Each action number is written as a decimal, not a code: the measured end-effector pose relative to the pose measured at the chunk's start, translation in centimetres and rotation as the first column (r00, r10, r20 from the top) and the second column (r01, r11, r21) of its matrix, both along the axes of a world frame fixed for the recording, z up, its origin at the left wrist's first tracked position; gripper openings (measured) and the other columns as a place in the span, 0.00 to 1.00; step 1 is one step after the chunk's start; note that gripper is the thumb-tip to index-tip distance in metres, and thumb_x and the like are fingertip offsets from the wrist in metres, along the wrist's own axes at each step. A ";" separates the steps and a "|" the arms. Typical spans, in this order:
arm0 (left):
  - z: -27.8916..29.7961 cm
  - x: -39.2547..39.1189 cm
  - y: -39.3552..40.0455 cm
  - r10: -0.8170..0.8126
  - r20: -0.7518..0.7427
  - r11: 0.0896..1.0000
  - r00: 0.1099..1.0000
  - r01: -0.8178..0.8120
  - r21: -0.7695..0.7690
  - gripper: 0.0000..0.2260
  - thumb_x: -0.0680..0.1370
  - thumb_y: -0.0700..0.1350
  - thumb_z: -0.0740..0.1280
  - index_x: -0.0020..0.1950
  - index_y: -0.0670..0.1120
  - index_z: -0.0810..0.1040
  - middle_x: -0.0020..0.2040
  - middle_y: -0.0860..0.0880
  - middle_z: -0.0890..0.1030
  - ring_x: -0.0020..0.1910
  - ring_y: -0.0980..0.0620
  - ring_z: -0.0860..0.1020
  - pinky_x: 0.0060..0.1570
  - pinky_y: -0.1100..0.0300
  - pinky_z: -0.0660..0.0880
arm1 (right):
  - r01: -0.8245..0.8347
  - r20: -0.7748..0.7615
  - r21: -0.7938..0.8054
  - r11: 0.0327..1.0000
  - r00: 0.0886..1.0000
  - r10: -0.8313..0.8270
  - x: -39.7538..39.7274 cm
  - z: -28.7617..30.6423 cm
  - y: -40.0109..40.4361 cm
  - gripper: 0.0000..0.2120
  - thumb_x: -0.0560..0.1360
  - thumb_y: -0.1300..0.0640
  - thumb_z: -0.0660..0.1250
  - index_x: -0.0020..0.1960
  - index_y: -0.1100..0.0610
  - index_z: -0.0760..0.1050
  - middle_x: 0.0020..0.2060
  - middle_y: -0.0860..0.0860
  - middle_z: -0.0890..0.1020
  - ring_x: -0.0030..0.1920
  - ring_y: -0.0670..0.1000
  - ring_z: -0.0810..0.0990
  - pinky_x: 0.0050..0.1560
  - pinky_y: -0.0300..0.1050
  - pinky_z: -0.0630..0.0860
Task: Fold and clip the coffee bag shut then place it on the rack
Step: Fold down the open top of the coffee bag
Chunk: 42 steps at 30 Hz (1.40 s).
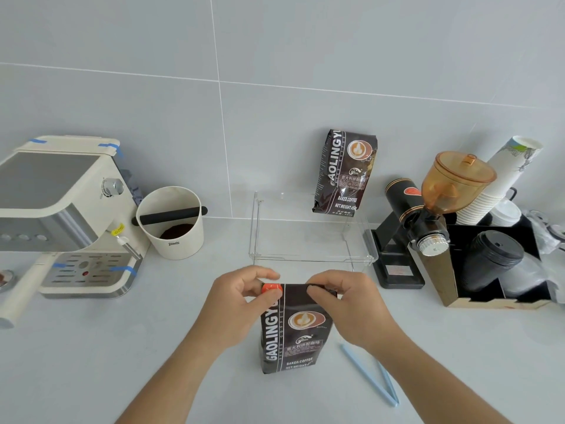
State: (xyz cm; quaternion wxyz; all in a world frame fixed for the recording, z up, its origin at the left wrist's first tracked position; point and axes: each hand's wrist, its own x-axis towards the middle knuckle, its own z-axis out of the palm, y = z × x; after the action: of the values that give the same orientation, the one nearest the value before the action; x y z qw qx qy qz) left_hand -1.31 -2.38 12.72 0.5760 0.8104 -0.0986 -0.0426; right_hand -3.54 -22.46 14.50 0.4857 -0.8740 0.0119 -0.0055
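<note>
A dark coffee bag (pixel 295 335) stands upright on the counter in front of me, its top folded down. An orange clip (pixel 271 288) sits at the fold's left end, pinched by my left hand (pixel 241 304). My right hand (pixel 345 307) pinches the folded top at its right end. Behind the bag stands a clear acrylic rack (pixel 312 258), and a second, matching coffee bag (pixel 344 172) stands on its upper level against the wall. A pale blue clip (pixel 371 374) lies open on the counter at the lower right.
An espresso machine (pixel 67 209) fills the left side, with a white knock box (pixel 171 221) of grounds beside it. To the right stand a black grinder (pixel 428 215) with an amber hopper, stacked paper cups (pixel 501 182), and a black box holding dark lids (pixel 495 264).
</note>
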 end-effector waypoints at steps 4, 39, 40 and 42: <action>-0.2 0.6 -0.3 -0.053 -0.020 0.993 0.998 0.051 -0.106 0.07 0.72 0.38 0.73 0.45 0.51 0.83 0.29 0.54 0.80 0.31 0.58 0.78 0.40 0.69 0.75 | 0.118 -0.112 0.234 0.965 0.989 -0.094 0.6 0.0 0.2 0.17 0.72 0.67 0.72 0.34 0.46 0.83 0.32 0.53 0.86 0.33 0.48 0.81 0.38 0.41 0.77; -2.3 2.5 1.1 -0.221 -0.145 0.966 0.964 0.237 0.105 0.10 0.73 0.38 0.72 0.43 0.54 0.86 0.40 0.56 0.87 0.40 0.57 0.84 0.44 0.60 0.78 | -0.275 -0.035 -0.144 0.950 0.961 0.273 0.8 -3.3 -4.0 0.10 0.76 0.61 0.70 0.55 0.51 0.85 0.40 0.28 0.84 0.47 0.35 0.83 0.50 0.26 0.74; -2.1 2.5 1.0 -0.239 -0.140 0.961 0.961 0.255 0.109 0.10 0.73 0.38 0.72 0.43 0.54 0.86 0.40 0.57 0.86 0.40 0.58 0.84 0.44 0.62 0.79 | -0.282 -0.018 -0.170 0.944 0.959 0.283 0.7 -3.3 -4.3 0.10 0.76 0.61 0.70 0.55 0.51 0.85 0.41 0.29 0.84 0.47 0.35 0.83 0.49 0.27 0.75; -2.0 2.4 1.0 -0.255 -0.127 0.957 0.958 0.269 0.107 0.10 0.74 0.37 0.72 0.44 0.53 0.86 0.41 0.57 0.86 0.40 0.59 0.84 0.43 0.67 0.78 | -0.218 0.006 -0.167 0.962 0.975 0.222 0.5 -3.4 -4.9 0.08 0.75 0.59 0.72 0.51 0.49 0.86 0.39 0.29 0.84 0.43 0.38 0.84 0.45 0.29 0.77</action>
State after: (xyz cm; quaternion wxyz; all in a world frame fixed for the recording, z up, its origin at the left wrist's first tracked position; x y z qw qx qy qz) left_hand 1.10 -1.35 10.68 0.5185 0.8205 -0.1703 -0.1700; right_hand -3.08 -27.37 11.12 0.4090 -0.9072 -0.0916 0.0368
